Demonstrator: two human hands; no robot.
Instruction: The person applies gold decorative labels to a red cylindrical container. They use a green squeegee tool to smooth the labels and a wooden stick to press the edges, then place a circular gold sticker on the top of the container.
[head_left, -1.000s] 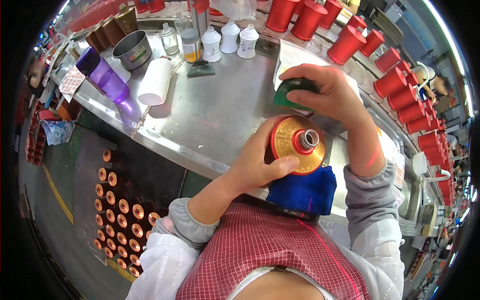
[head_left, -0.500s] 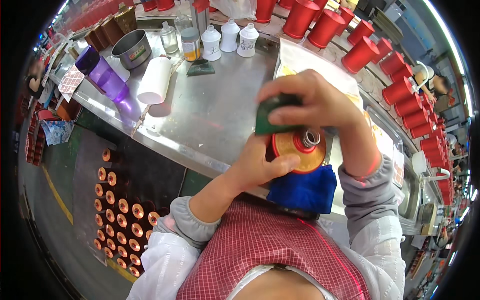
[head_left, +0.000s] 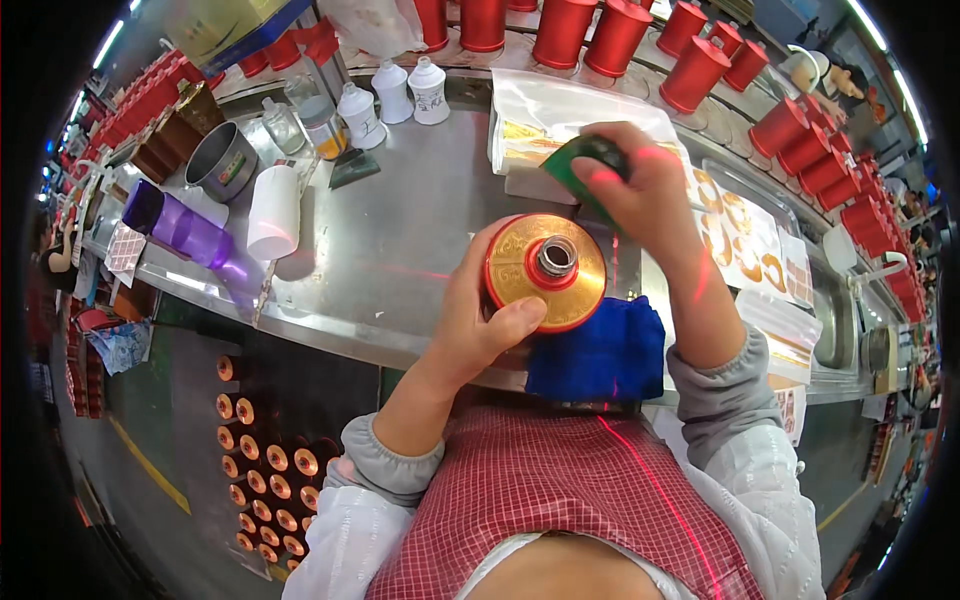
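My left hand (head_left: 468, 318) grips a red bottle (head_left: 515, 270) by its side, thumb on the rim of the gold patterned top. The bottle's open threaded neck points up toward me. A dark green scraper (head_left: 575, 165) is pinched in my right hand (head_left: 648, 185), beyond the bottle and to its right, apart from it. Under my right hand lies a white sheet with gold stickers (head_left: 530, 135), partly covered by the hand. A blue cloth (head_left: 600, 355) sits at the table's near edge, just below the bottle.
On the metal table (head_left: 400, 210) stand a purple bottle (head_left: 190, 232), a white roll (head_left: 273, 210), a metal pot (head_left: 222, 165) and small white bottles (head_left: 430, 95). Another green scraper (head_left: 355, 168) lies there. Red bottles (head_left: 695, 75) line the far conveyor. Gold-topped bottles (head_left: 278, 457) stand at lower left.
My right hand has taken the scraper away from the bottle, up over the sticker sheet. The bottle has moved slightly left and its gold top is uncovered. The view has shifted right.
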